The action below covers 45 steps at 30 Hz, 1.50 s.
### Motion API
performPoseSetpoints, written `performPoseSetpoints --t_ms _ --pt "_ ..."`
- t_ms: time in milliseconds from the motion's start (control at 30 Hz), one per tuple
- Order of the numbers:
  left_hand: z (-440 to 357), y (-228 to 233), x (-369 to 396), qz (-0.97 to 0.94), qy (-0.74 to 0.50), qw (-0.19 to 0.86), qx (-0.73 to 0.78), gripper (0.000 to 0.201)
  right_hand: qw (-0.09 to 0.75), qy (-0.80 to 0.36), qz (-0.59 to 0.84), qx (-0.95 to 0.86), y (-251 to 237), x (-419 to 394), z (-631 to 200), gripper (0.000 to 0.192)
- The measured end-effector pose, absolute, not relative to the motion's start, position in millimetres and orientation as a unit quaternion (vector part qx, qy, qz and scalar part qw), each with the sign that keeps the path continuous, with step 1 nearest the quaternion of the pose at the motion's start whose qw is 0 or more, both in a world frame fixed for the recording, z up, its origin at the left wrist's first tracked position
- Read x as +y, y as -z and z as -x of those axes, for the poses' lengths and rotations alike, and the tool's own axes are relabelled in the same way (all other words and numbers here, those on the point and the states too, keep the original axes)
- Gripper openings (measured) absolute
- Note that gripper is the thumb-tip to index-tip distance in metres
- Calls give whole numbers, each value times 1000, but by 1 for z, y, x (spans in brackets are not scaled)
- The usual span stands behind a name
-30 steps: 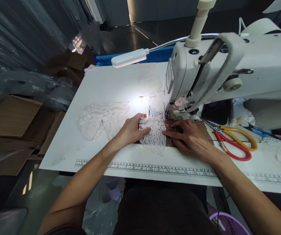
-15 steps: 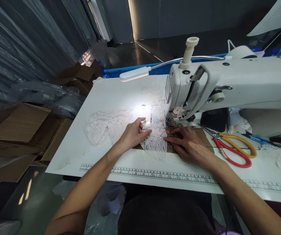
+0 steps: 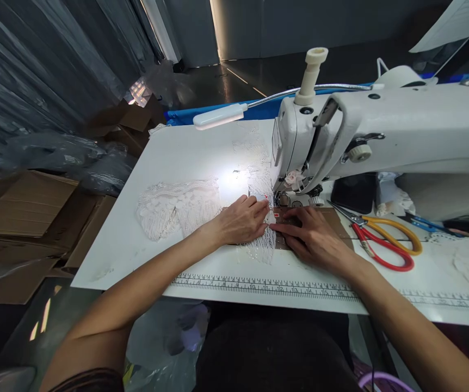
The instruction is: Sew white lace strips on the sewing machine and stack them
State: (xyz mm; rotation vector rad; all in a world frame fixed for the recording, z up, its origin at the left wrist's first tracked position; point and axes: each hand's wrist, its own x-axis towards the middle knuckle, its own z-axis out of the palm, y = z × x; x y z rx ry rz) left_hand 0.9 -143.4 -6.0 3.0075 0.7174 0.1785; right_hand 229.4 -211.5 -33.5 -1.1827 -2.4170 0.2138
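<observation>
My left hand (image 3: 240,222) lies flat on a strip of white lace (image 3: 261,246) just in front of the needle of a white sewing machine (image 3: 365,136). My right hand (image 3: 310,237) presses down on the lace's right edge, over a brown patch (image 3: 336,220) on the table. The fingertips of both hands almost meet near the presser foot (image 3: 277,198). More white lace (image 3: 177,209) lies spread out left of my left hand, and a run of it trails away behind the needle. Neither hand grips anything; fingers are extended and pressed on the fabric.
Red and yellow scissors (image 3: 383,242) lie right of my right hand. A gooseneck lamp (image 3: 220,115) lights the needle area. A printed ruler (image 3: 267,287) runs along the white table's (image 3: 169,158) front edge. Cardboard boxes (image 3: 26,204) and plastic-wrapped bundles stand at the left.
My left hand has slid to the right along the lace, toward the needle and my right hand. The view has shifted slightly; the right hand stays in place.
</observation>
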Motion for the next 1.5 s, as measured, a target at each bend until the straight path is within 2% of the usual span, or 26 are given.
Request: performPoseSetpoints --t_ms 300,1033,1500 --pt "-7 4 -141 -969 -48 -8 244 44 239 -90 441 -860 36 -211 -230 38" --pt "-4 16 -140 -949 -119 67 286 42 243 -99 461 -848 34 -210 -228 35" --pt "-8 20 -147 -941 -136 36 307 42 254 -98 459 -846 39 -208 -230 36"
